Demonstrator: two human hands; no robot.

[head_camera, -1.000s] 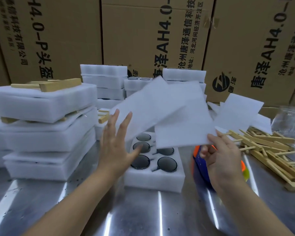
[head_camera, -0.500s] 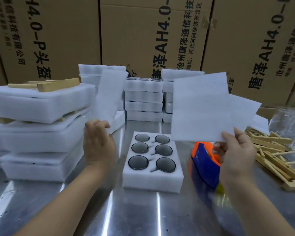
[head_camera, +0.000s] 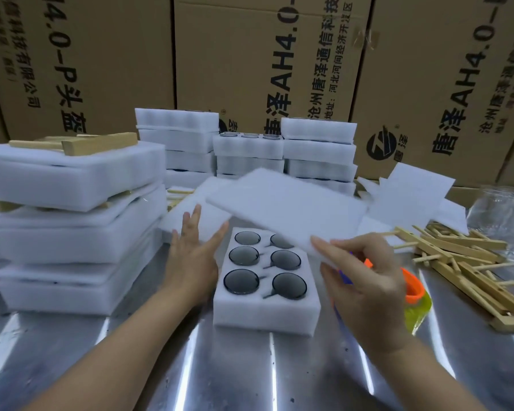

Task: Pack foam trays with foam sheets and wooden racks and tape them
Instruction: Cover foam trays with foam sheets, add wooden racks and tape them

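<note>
- Cardboard cartons (head_camera: 250, 69) wall off the back. Their tops are cut off, so I cannot tell how high they go.
- Steel tabletop (head_camera: 250, 375) carries everything. I judge its near part is kept as my working space.
- Packed stacks (head_camera: 72, 238) sit at my left, clear of the work. Wood pokes out between the foam layers, and the rest of their contents is hidden.
- Foam sheet (head_camera: 285, 209) hangs tilted and blurred over the far end of the foam tray (head_camera: 264, 312), where I judge it will be laid as a cover. It hides part of one far hollow.
- That foam tray lies straight ahead between my arms. Its six hollows hold dark round pieces I cannot identify.
- Wooden racks (head_camera: 472, 262) are heaped at my right, near to hand. The pile runs off the edge.
- An orange, blue and yellow tool (head_camera: 413, 287), likely the tape dispenser, is mostly hidden behind my right grip (head_camera: 365, 280).
- That right grip pinches the sheet's near edge.
- My left grip (head_camera: 193, 256) is released, fingers straight, just beside the tray. Whether it touches the second sheet (head_camera: 211, 216) behind it, I cannot tell.
</note>
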